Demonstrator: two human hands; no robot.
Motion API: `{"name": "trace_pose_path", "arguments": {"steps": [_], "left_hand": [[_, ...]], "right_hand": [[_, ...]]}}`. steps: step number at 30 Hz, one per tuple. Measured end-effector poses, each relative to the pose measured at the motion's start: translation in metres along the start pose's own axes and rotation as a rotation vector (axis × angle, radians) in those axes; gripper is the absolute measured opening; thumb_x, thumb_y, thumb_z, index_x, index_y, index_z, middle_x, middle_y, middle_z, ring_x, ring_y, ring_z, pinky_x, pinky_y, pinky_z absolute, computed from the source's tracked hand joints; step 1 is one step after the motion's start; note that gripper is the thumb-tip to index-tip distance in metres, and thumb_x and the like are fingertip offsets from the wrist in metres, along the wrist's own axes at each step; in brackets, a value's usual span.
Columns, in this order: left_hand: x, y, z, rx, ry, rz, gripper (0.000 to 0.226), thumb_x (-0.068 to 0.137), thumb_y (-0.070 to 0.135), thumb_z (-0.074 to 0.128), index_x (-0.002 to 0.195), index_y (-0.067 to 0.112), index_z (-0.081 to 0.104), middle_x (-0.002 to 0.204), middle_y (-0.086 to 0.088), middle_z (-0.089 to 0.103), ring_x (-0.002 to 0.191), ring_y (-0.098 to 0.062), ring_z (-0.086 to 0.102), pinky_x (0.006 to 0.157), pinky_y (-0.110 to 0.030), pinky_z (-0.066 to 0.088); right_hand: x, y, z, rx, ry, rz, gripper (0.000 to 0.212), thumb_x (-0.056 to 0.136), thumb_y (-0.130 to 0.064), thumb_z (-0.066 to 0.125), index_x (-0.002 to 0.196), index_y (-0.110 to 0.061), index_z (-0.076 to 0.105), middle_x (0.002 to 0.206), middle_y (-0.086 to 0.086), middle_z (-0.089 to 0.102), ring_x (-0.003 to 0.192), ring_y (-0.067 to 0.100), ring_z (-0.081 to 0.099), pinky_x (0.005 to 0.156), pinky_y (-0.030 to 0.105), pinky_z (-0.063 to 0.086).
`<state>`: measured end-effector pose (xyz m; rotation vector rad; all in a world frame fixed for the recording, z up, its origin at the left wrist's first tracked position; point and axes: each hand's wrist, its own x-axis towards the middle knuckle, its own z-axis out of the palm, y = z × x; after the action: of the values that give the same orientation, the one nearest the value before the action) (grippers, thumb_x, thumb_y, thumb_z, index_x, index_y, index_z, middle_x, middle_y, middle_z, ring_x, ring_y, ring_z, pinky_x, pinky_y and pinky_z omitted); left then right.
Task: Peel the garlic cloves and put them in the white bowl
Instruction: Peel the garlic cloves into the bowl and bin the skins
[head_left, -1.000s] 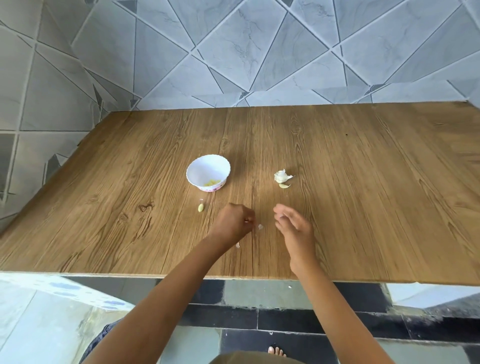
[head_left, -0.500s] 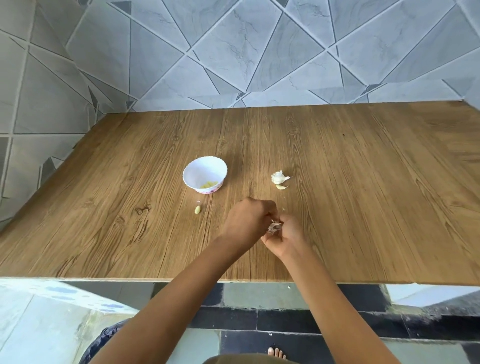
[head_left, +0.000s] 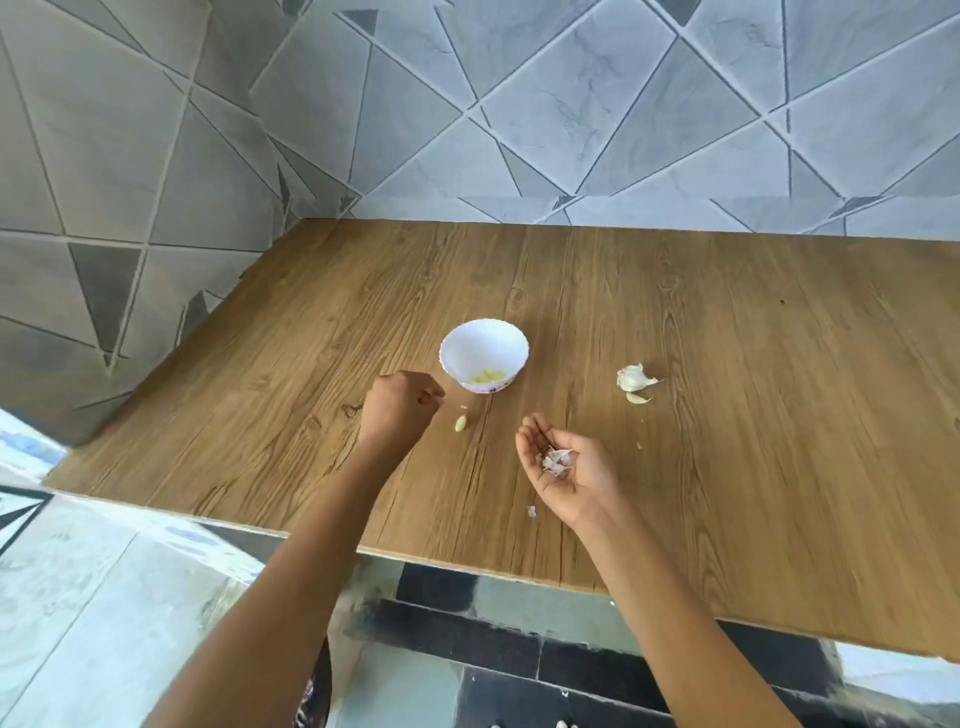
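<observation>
The white bowl (head_left: 501, 340) stands mid-table with several peeled yellow cloves (head_left: 488, 375) at its bottom. A peeled clove (head_left: 461, 423) lies on the wood just in front of the bowl. My left hand (head_left: 399, 411) hovers to the left of that clove, fingers curled into a fist with nothing visible in it. My right hand (head_left: 563, 470) is turned palm up, fingers relaxed, with papery garlic skins (head_left: 556, 460) lying in the palm. A partial garlic bulb (head_left: 631, 378) and a loose unpeeled clove (head_left: 638, 398) lie to the right of the bowl.
The wooden table (head_left: 753, 374) meets tiled walls at the back and left. Small skin scraps lie on the wood, one scrap (head_left: 531, 512) near my right wrist and another scrap (head_left: 639, 445) further right. The table's front edge runs under my forearms.
My hands were together, peeling over the table. They have parted: the left moved left toward the loose clove near the bowl, and the right turned palm up with the skins in it.
</observation>
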<state>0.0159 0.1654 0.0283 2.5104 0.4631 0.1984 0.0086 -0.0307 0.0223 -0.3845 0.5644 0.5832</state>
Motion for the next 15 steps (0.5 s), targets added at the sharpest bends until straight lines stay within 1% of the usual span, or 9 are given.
{"name": "trace_pose_path", "arguments": {"steps": [2,4,6,8,10,13,15], "left_hand": [[0.008,-0.005,0.009,0.020,-0.068,0.006,0.015,0.082,0.009,0.062,0.086,0.016,0.074,0.083,-0.003,0.072,0.078,-0.021,0.066,0.070,-0.035,0.055],[0.013,-0.005,0.019,0.039,-0.096,0.023,0.014,0.083,0.013,0.063,0.086,0.019,0.075,0.084,-0.002,0.072,0.080,-0.020,0.066,0.066,-0.032,0.052],[0.015,-0.004,0.024,0.068,-0.111,0.034,0.013,0.085,0.017,0.064,0.091,0.021,0.075,0.088,-0.001,0.071,0.083,-0.019,0.064,0.066,-0.028,0.048],[0.017,-0.004,0.028,0.114,-0.110,0.072,0.013,0.086,0.020,0.064,0.093,0.022,0.075,0.094,0.001,0.070,0.086,-0.020,0.063,0.067,-0.029,0.047],[0.019,-0.005,0.031,0.178,-0.108,0.121,0.014,0.087,0.023,0.062,0.095,0.021,0.074,0.097,0.001,0.069,0.088,-0.020,0.062,0.065,-0.028,0.043],[0.024,-0.007,0.034,0.265,-0.098,0.177,0.015,0.089,0.026,0.058,0.093,0.019,0.071,0.095,0.001,0.069,0.087,-0.020,0.063,0.062,-0.026,0.039],[0.026,-0.008,0.037,0.279,-0.085,0.209,0.017,0.087,0.028,0.057,0.091,0.016,0.069,0.091,0.001,0.068,0.084,-0.020,0.063,0.060,-0.026,0.039]], "right_hand": [[0.003,0.004,0.003,0.002,0.001,0.018,0.025,0.096,-0.001,0.039,0.089,0.006,0.061,0.076,0.016,0.065,0.074,0.024,0.064,0.061,0.033,0.058],[0.005,0.004,0.005,0.004,0.013,0.021,0.025,0.096,-0.001,0.039,0.089,0.006,0.061,0.078,0.016,0.065,0.078,0.024,0.063,0.061,0.033,0.058],[0.006,0.004,0.005,0.007,0.022,0.017,0.025,0.096,-0.001,0.039,0.089,0.006,0.061,0.078,0.016,0.065,0.078,0.023,0.063,0.061,0.033,0.058],[0.008,0.003,0.005,0.013,0.030,0.011,0.026,0.097,-0.001,0.038,0.088,0.006,0.061,0.077,0.016,0.065,0.078,0.023,0.062,0.060,0.033,0.058],[0.008,0.003,0.004,0.015,0.038,0.006,0.026,0.097,-0.002,0.038,0.088,0.006,0.061,0.075,0.015,0.066,0.077,0.022,0.062,0.059,0.032,0.057],[0.010,0.003,0.004,0.010,0.055,0.002,0.025,0.097,-0.002,0.038,0.089,0.006,0.061,0.076,0.015,0.066,0.077,0.022,0.063,0.059,0.031,0.058],[0.011,0.005,0.004,0.009,0.062,0.002,0.025,0.097,-0.002,0.038,0.090,0.006,0.061,0.078,0.015,0.065,0.077,0.022,0.063,0.060,0.031,0.058]]}}
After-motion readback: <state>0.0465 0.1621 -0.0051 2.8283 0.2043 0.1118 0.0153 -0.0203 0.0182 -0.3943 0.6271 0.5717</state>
